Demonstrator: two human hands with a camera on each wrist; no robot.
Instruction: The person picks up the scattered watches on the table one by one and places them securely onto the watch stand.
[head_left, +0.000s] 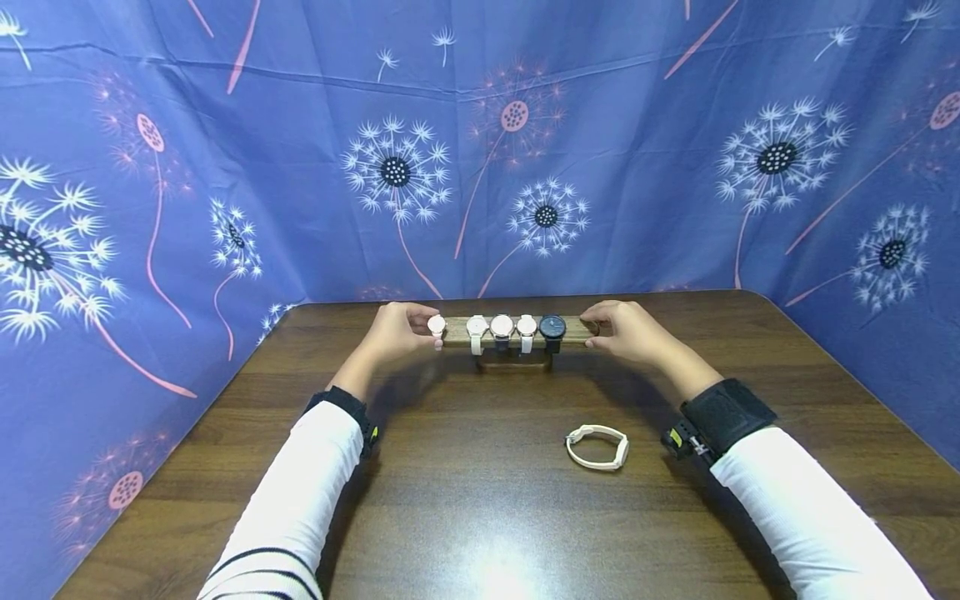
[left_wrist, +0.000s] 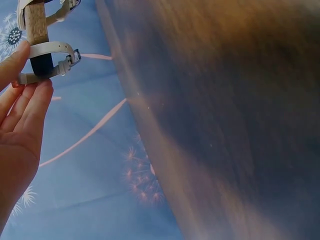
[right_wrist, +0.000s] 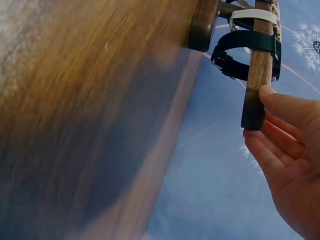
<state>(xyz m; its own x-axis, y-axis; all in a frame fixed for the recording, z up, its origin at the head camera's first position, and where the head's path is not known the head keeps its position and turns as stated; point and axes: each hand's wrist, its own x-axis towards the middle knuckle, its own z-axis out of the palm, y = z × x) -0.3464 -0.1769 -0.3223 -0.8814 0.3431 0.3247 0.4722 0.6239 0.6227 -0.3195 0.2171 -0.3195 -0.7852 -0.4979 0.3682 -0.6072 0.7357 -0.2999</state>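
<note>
A wooden watch stand (head_left: pixel 456 332) carries several wristwatches in a row along its bar. At the bar's left end my left hand (head_left: pixel 393 332) pinches a small white-strapped watch (head_left: pixel 437 325) between thumb and fingers. In the left wrist view its buckled strap (left_wrist: pixel 52 48) loops round the dark bar end, close to my fingertips (left_wrist: pixel 46 84). My right hand (head_left: pixel 626 332) grips the other end of the bar, thumb on one side and fingers under the end in the right wrist view. Nearest to it hangs a black watch (head_left: pixel 552 327).
A cream wristband (head_left: pixel 597 465) lies in a closed loop on the brown wooden table (head_left: pixel 450 467), nearer to me and right of centre. Under the bar shows the stand's base (head_left: pixel 513 364). A blue dandelion-print cloth (head_left: pixel 465 167) hangs behind the table's far edge.
</note>
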